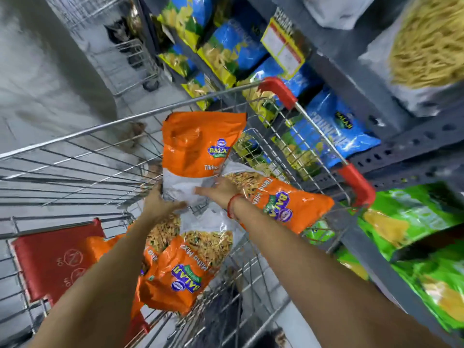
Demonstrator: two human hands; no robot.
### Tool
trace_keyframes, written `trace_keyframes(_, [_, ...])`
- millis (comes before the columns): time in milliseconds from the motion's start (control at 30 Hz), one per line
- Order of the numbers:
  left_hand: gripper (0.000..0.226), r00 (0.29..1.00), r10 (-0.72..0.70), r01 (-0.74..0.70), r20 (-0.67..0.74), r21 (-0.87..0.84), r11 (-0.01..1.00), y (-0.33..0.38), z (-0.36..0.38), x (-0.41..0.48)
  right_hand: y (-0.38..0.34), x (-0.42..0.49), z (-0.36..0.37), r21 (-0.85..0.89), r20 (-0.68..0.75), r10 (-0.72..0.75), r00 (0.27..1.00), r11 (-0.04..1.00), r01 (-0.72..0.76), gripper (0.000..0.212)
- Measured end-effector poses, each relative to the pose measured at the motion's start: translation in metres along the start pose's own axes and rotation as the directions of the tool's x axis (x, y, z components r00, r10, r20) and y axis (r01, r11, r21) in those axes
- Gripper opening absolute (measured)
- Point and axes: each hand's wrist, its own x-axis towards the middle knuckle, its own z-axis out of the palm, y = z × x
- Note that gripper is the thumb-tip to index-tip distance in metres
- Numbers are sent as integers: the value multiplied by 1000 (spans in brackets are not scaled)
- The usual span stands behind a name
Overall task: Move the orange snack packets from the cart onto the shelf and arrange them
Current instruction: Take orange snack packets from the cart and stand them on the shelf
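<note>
Both hands are down in the wire cart point(82, 136) on the same orange packet point(198, 146), the one standing upright in the middle of the basket. The left hand point(160, 204) is cupped round its lower left corner with the fingers wrapped behind, and the right hand point(218, 190) is pressed flat on the white bottom part, fingers spread rather than curled. So it's a two-handed hold from below. My guess is that's because these bags are big, puffy and slippery, and pinching one by the top would let it flop or slide.

The rest of the orange packets are in the cart too. One lies on its side against the right wall point(291, 207), touching the right wrist, and another sits upside down closer to the camera point(183, 275), with more orange peeking out beneath the left forearm. Can't tell how many are under there.

The shelf point(391, 149) is just to the right of the cart, packed with blue packets point(334, 126) up top and green packets point(411, 222) lower down. I don't see any orange ones on it in this view, and no obvious gap, so I'd say the job has barely begun. The held bag will need lifting over the red-capped rim point(278, 92).
</note>
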Motion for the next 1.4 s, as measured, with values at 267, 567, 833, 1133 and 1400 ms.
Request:
trace_keyframes(267, [63,989,144,-140,-30,106,984,-4,12,17,-4,6,33,154,-163,28,986,988,-3,57])
trace_keyframes(567, [87,925,271,-191,-267,291,937,14,25,-34,-35,-33,46,520,-183,1,983,849,96,64])
trace_keyframes(833, [68,786,573,-312,-232,651,692,54,25,-120,-15,-95,12,634,-136,167,977,772,-43,27])
trace_keyframes(1133, [69,832,439,-485,-339,-61,872,109,-1,-183,-33,-182,-75,513,-133,-87,987,846,144,83])
trace_keyframes(1400, [82,868,355,-244,347,-325,914,179,11,-212,-24,-232,-149,553,-26,-369,929,769,321,35])
